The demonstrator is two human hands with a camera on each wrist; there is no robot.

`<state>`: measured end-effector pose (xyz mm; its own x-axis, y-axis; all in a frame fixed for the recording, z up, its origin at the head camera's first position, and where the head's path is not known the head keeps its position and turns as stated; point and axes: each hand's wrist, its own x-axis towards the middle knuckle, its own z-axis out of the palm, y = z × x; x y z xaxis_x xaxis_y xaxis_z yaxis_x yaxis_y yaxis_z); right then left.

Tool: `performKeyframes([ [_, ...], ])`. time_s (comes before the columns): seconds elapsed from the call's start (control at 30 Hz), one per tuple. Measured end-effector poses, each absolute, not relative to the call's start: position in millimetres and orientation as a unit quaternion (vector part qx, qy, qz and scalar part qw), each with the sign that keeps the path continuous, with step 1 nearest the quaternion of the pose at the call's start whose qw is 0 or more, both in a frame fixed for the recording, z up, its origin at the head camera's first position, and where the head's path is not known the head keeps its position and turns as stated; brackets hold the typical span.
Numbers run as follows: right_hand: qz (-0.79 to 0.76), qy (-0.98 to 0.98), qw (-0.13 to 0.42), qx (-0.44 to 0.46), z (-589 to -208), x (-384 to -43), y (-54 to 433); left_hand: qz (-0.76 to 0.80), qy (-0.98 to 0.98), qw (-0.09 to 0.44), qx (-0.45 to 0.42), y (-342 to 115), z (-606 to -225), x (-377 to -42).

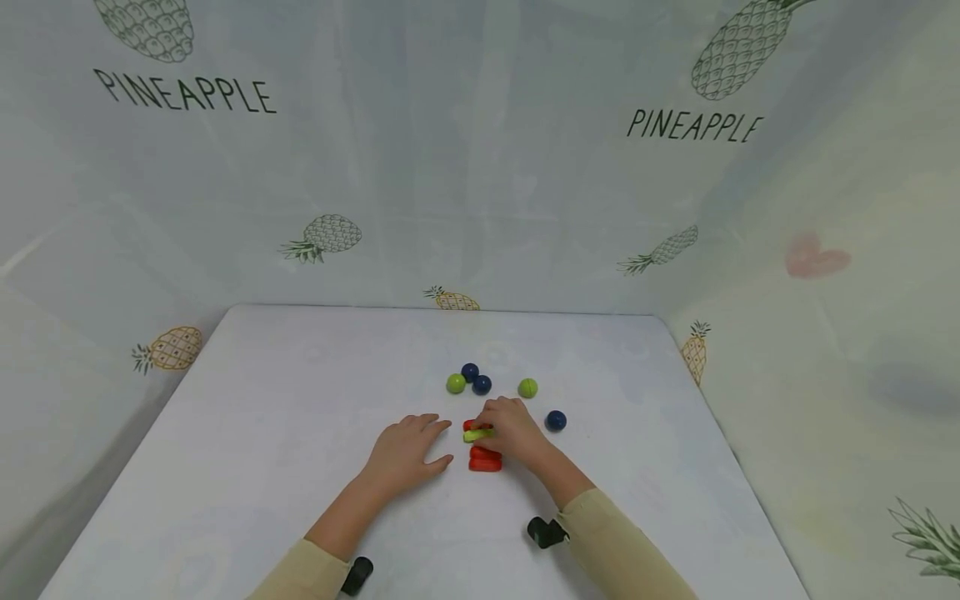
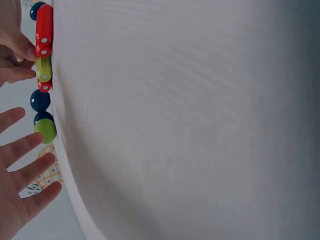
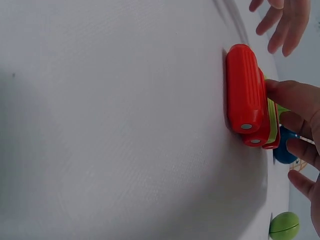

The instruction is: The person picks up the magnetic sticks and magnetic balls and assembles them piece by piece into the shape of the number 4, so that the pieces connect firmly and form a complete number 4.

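Observation:
My right hand (image 1: 511,429) pinches a short green stick (image 1: 477,435) between thumb and fingers, on or just over the white table. A red stick (image 1: 468,424) lies right beyond it, partly hidden by the fingers. On the near side, two ribbed red sticks (image 1: 485,460) lie side by side; in the right wrist view, the nearest red stick (image 3: 243,90) shows a round metal dot on its end. My left hand (image 1: 405,454) hovers left of the sticks with fingers spread and holds nothing; its fingers (image 2: 31,175) are stretched out in the left wrist view.
Beyond the sticks, a green ball (image 1: 456,383) touches or nearly touches two dark blue balls (image 1: 482,385). Another green ball (image 1: 528,388) and a lone blue ball (image 1: 556,421) sit to the right. A pineapple-printed cloth (image 1: 465,183) hangs behind the table (image 1: 300,400).

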<state>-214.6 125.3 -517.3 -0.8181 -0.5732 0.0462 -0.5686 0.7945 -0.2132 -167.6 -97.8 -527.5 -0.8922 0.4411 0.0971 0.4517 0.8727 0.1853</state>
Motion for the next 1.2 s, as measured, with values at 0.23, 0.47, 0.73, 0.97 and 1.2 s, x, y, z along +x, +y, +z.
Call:
performKeyframes([
  [0.23,-0.110,0.948,0.016,-0.297,-521.2,-216.2,123.4,-0.101,-0.968,0.024,-0.227,-99.8,-528.7,-167.3],
  [0.47,-0.105,0.951,0.020,-0.292,-523.1,-216.9,122.8,-0.102,-0.969,0.022,-0.225,-100.4,-528.4,-166.8],
  [0.73,-0.108,0.948,0.006,-0.300,-527.0,-217.8,122.7,-0.100,-0.969,0.026,-0.224,-101.7,-527.8,-167.0],
  [0.97,-0.170,0.942,0.035,-0.287,-521.5,-217.4,120.5,-0.108,-0.969,0.028,-0.221,-105.3,-522.5,-170.1],
  [1.2,-0.217,0.932,0.043,-0.288,-516.7,-217.8,116.2,-0.123,-0.969,0.032,-0.210,-111.9,-518.5,-174.7],
])
